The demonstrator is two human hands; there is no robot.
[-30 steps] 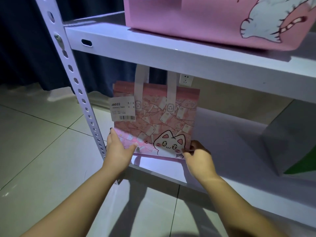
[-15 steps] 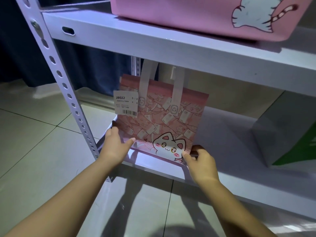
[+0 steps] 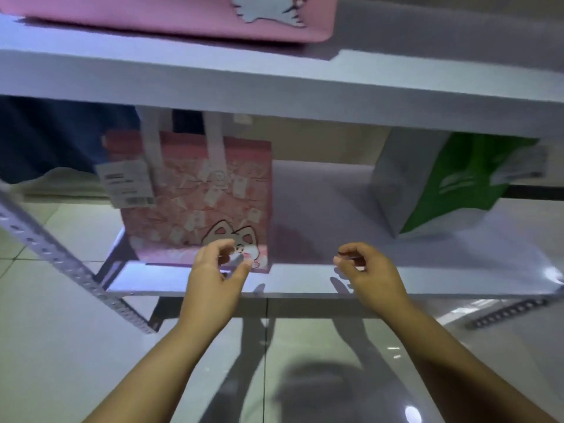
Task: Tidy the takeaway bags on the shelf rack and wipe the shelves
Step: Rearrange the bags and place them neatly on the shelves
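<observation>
Pink bag [image 3: 195, 193], blurred, label [image 3: 128, 184] unreadable

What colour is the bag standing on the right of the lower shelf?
The bag is green with a white side; the head view shows it best.

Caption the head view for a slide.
Left hand and right hand hover empty near the pink cat bag on the lower shelf; green bag stands right.
</observation>
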